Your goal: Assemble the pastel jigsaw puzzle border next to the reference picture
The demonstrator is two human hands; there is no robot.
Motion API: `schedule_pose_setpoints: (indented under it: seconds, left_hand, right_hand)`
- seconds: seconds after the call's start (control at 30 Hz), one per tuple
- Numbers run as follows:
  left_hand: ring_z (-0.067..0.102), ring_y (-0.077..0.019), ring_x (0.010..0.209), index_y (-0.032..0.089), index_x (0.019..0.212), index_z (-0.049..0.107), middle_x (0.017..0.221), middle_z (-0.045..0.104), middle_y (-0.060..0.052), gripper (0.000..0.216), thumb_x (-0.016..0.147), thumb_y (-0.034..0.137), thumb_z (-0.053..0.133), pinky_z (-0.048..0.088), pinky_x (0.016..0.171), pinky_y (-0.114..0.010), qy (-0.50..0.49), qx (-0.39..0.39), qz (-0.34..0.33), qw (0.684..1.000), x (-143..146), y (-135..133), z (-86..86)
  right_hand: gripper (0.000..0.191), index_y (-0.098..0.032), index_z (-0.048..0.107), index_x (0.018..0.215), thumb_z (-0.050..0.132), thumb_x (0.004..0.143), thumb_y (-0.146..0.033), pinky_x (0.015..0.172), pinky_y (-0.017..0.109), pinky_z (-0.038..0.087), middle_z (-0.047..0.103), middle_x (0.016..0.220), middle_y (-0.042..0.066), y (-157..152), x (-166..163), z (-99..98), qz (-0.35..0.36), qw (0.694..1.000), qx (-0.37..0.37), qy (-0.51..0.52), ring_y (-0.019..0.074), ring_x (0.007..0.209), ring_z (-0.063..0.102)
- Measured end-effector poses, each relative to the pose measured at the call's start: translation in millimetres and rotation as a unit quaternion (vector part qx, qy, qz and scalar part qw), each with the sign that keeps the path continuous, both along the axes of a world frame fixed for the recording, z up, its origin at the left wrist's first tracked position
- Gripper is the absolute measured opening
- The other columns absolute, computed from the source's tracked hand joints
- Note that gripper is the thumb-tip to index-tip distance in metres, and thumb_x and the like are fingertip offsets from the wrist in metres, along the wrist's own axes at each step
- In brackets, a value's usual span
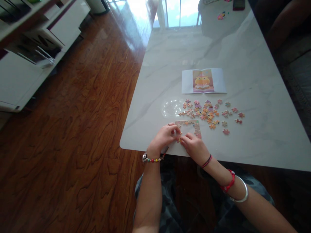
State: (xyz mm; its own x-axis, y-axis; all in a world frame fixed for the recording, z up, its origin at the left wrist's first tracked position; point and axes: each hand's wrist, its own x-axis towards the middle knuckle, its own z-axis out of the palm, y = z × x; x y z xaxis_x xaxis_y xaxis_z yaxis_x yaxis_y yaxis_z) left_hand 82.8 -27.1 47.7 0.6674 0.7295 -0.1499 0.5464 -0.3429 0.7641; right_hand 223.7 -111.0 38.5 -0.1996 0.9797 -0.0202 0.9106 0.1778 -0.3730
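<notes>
A partly joined jigsaw puzzle border lies near the table's front edge, with bare tabletop inside it. My left hand rests at the border's left side, its fingers bent and pressed together at the edge pieces. Close beside it, my right hand pinches a small yellowish puzzle piece at the lower left corner. My fingers partly cover that corner and the bottom side. Loose puzzle pieces in orange, pink and purple lie scattered just beyond the border and to its right.
Behind the pieces lies a creased paper sheet with a printed yellow character picture. A shiny clear plastic item sits left of the pieces. Small colourful objects and a dark box are at the far end. A white cabinet stands left.
</notes>
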Motion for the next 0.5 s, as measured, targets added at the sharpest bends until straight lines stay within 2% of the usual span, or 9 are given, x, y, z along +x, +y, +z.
schedule_pose_setpoints:
  seconds: [0.23, 0.5]
  left_hand:
    - [0.049, -0.0108, 0.072, 0.018, 0.076, 0.057, 0.081, 0.055, -0.001, 0.007, 0.07, 0.015, 0.054, 0.041, 0.067, -0.023, -0.008, 0.001, -0.011, 1.0, -1.1, -0.2, -0.8]
    - [0.05, -0.0107, 0.073, 0.018, 0.077, 0.058, 0.082, 0.055, -0.001, 0.008, 0.071, 0.016, 0.054, 0.042, 0.07, -0.024, -0.009, -0.004, -0.009, 1.0, -2.6, -1.4, 0.2]
  right_hand:
    - [0.028, -0.014, 0.06, 0.095, 0.035, 0.082, -0.009, 0.054, 0.026, 0.034, 0.059, 0.085, 0.011, -16.4, -9.6, 6.2, 0.066, 0.992, 0.015, -0.105, 0.0158, 0.068, 0.052]
    - [0.031, -0.016, 0.057, 0.105, 0.032, 0.085, -0.014, 0.061, 0.024, 0.039, 0.058, 0.084, 0.008, -16.2, -5.7, 1.6, 0.033, 0.999, 0.026, -0.018, 0.0137, 0.069, 0.053]
